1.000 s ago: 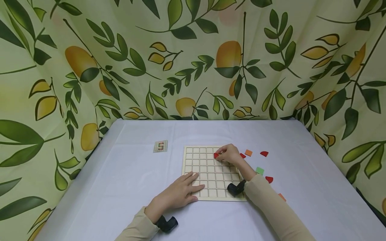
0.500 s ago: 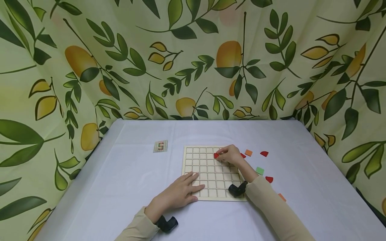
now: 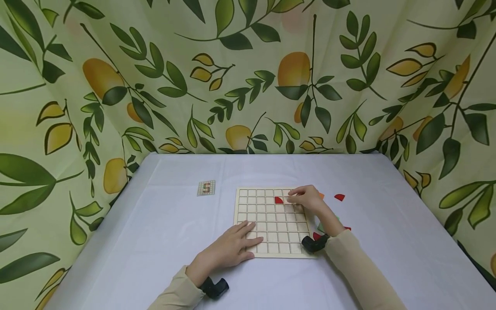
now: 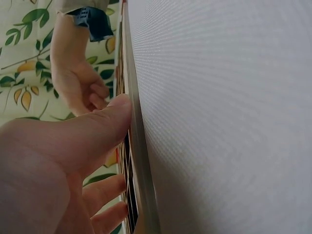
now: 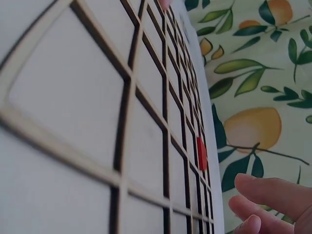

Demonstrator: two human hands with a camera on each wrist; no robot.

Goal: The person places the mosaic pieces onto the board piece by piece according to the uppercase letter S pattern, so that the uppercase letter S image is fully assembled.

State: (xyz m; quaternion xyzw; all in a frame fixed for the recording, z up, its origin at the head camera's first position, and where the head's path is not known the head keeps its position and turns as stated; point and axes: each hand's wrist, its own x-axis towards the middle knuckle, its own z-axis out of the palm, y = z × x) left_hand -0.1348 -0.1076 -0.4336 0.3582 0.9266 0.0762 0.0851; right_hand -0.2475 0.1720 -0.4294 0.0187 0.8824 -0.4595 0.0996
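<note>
A wooden grid board (image 3: 273,224) lies on the white table, with a red quarter-round piece (image 3: 278,200) in a cell of its second row from the back. My left hand (image 3: 228,248) rests spread on the board's left front part; its thumb touches the front edge in the left wrist view. Just right of the red piece (image 5: 202,153), my right hand (image 3: 308,199) hovers over the back right of the board, fingers loosely bent. In the right wrist view, nothing shows between the fingers of the right hand (image 5: 273,202).
A small patterned card (image 3: 206,188) lies behind and left of the board. Right of the board are a red piece (image 3: 339,197), an orange piece (image 3: 321,196) and a green piece (image 3: 320,227), partly covered by the right arm. A printed curtain (image 3: 248,86) hangs behind the table.
My right hand has let go of the red piece and moved right, leaving it in its cell. The right forearm now covers more of the loose pieces. My left hand has not moved.
</note>
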